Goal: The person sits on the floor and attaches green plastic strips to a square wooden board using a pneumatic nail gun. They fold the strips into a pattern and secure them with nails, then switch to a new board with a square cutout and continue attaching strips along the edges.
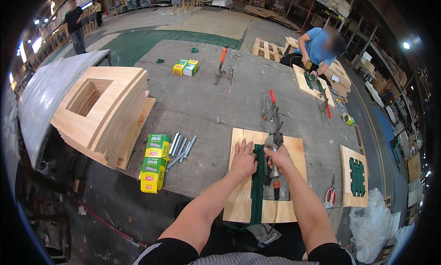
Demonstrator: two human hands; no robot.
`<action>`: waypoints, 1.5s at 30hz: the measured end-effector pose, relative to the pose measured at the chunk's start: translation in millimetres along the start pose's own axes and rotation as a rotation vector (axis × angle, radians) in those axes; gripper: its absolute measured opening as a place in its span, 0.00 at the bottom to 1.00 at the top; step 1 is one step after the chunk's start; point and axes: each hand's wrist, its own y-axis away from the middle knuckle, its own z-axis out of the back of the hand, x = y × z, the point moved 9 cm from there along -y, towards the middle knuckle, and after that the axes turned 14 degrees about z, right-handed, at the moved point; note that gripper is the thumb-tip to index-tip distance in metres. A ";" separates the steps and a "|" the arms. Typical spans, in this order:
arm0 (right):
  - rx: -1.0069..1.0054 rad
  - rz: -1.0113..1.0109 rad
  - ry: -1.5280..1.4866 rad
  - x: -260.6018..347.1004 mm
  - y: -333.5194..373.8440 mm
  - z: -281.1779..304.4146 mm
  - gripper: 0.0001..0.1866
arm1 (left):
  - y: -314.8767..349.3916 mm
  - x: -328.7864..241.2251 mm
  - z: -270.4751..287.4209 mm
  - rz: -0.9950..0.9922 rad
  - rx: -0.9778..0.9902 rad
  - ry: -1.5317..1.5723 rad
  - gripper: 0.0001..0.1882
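Note:
A plywood panel [239, 200] with a cut-out lies flat at the table's near edge. Dark green webbing [257, 196] runs along the left side of its opening and hangs over the near edge. My left hand [243, 160] rests on the panel, fingers spread, its fingertips against the webbing's left edge. A pneumatic staple gun [275, 140] is gripped in my right hand [280, 158], close to the webbing's right side; an air hose [275, 210] trails from it towards me. Just beyond the panel stands a toggle clamp [274, 106] with a red handle.
Green-and-yellow staple boxes [155, 161] and loose staple strips [182, 148] lie left. Stacked plywood frames [98, 109] stand farther left. Scissors [330, 195] and a panel with woven green webbing [357, 175] lie right. Across the table a co-worker [317, 47] handles another panel.

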 end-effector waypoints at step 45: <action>-0.447 0.213 -0.221 -88.1 243.6 199.7 0.16 | 304.3 7.7 -44.6 0.817 0.482 1.106 0.30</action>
